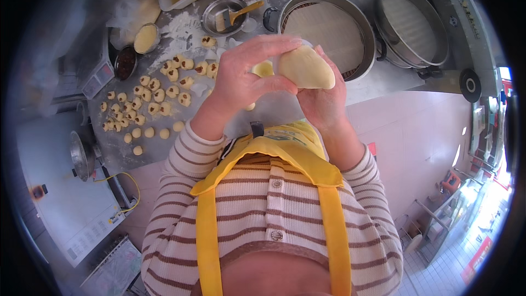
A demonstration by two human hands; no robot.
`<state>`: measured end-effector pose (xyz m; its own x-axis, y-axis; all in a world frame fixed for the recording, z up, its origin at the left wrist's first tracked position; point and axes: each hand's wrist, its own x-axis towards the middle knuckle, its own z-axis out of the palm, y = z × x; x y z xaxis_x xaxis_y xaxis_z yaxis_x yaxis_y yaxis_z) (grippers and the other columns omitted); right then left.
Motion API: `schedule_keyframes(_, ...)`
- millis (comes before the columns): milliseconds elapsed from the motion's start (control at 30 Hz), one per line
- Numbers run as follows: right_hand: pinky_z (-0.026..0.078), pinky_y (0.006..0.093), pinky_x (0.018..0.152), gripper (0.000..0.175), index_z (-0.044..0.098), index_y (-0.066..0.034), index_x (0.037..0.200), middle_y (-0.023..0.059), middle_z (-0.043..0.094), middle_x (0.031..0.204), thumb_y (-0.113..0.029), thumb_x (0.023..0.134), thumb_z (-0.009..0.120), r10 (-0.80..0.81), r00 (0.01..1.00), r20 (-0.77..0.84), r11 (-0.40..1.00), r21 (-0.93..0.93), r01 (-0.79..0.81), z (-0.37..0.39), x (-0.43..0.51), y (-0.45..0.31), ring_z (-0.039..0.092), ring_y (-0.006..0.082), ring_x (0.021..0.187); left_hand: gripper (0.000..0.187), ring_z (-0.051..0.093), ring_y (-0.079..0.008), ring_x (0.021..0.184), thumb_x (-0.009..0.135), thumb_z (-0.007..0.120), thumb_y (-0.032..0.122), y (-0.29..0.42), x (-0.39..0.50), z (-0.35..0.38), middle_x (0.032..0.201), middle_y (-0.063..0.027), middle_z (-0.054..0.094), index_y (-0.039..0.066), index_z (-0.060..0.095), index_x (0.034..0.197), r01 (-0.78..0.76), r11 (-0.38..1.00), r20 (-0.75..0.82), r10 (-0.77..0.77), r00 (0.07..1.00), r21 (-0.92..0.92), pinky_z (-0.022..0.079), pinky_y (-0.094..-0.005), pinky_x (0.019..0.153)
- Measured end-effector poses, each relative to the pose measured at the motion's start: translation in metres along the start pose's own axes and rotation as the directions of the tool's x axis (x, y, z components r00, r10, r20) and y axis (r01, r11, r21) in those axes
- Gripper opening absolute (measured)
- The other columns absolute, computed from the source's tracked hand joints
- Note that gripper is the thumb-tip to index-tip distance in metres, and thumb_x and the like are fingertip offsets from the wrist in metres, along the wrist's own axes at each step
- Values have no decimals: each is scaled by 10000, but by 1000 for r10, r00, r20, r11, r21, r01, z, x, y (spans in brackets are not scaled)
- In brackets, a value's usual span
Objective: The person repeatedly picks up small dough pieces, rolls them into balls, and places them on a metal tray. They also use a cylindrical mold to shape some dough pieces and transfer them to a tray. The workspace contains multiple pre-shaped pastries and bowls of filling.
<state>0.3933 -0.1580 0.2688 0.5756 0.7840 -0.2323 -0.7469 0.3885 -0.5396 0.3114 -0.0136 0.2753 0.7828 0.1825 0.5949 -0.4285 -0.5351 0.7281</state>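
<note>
Between my two hands, above the table's near edge, is a smooth, pale oval piece of dough (306, 68). My left hand (242, 70) grips its left side, thumb below and fingers above. The palm and fingers of my right hand (326, 96) cup its right and lower side, partly hidden behind it. Left of my hands, many small dough pieces with brown bits of filling (159, 95) lie on the floured metal worktable (119, 158). Several plain round dough balls (149, 132) sit nearer the front edge. A small dish with yellow contents (263, 68) shows behind my left hand.
Beyond my right hand stands a round steamer tray (328, 33) with a cloth liner; another steamer (411, 28) is farther right. A metal bowl (209, 12) holds a pastry brush (242, 9). A bowl of yellow meal (146, 38), a dark-filled bowl (125, 63) and a scale (98, 80) stand left.
</note>
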Motion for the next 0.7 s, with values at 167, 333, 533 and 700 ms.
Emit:
schedule_keyframes(167, 480, 286, 756, 294, 588, -45, 1054, 58, 617, 993, -300, 976, 463, 29, 991, -128, 994, -98, -42, 4, -1, -4, 602, 139, 870, 618, 626, -206, 883, 553, 861, 221, 15, 4, 2, 1013, -57, 663, 78, 645, 1114, 125, 992, -53, -126, 991, -19, 501, -293, 759)
schedule_keyframes(333, 495, 301, 767, 315, 577, -7, 1100, 64, 617, 1020, -272, 974, 460, 39, 999, 25, 977, -210, -33, 4, -5, -11, 606, 156, 894, 682, 627, -200, 880, 473, 893, 223, 20, 14, -14, 984, -87, 668, 38, 659, 1086, 54, 996, 113, -61, 992, 70, 496, -306, 798)
schedule_keyframes(533, 501, 306, 778, 291, 582, 17, 1091, 94, 616, 1035, -210, 948, 468, 141, 979, 144, 946, -311, -91, -3, -4, -17, 614, 186, 918, 673, 588, -240, 1008, 493, 881, 261, 13, 15, -19, 1117, -103, 623, 56, 661, 1095, 85, 996, 208, -78, 975, -24, 455, -353, 888)
schedule_keyframes(700, 506, 315, 800, 316, 577, 13, 1107, 99, 612, 1046, -236, 950, 462, 222, 965, 138, 953, -242, -184, -8, -3, -12, 614, 193, 942, 610, 543, -252, 1121, 557, 872, 244, 0, 12, -15, 1233, -133, 564, 47, 661, 1095, 231, 913, 367, -99, 925, -336, 404, -368, 966)
